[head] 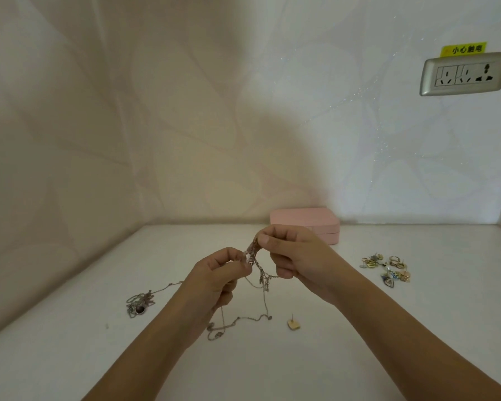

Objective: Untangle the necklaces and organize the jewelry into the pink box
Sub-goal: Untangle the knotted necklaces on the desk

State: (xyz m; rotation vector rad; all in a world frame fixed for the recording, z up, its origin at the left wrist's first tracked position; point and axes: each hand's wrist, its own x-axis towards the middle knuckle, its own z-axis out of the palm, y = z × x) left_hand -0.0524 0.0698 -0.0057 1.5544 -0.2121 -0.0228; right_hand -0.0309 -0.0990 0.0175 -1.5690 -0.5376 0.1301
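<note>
Pale patterned wall, corner nook, white tabletop (388,328). Wall socket (464,73) is high on the right with a yellow sticker (463,49) above it.

Head view:
- The left hand (214,273) is raised off the tabletop. Thumb and forefinger pinch one side of the tangled knot (252,253), and the other fingers are curled in.
- The right hand (298,256) is just beside it and slightly higher, with its fingertips pinching the other side of the same knot.
- The two hands are close together, almost touching at the knot. This looks like a pull-apart grip, held up so the loose chain hangs free and the loops show.
- The trailing chain (237,319) drops from between the hands and pools on the tabletop below the left wrist.
- Another strand seems to run out past the left hand to a second necklace clump (139,303) lying well to that hand's outer side. I can't tell whether it is the same chain.
- The pink box (304,219) is right behind the right hand against the wall. Its lid is closed and it is partly hidden by the knuckles. Nothing looks packed yet.
- The earring pile (386,269) is out past the right hand, well apart from it. It is probably parked there to keep it clear of the chains.
- A single stud earring (293,324) lies below the right wrist, near the end of the chain.

The step in hand is judged to be untangling, early in the task.
</note>
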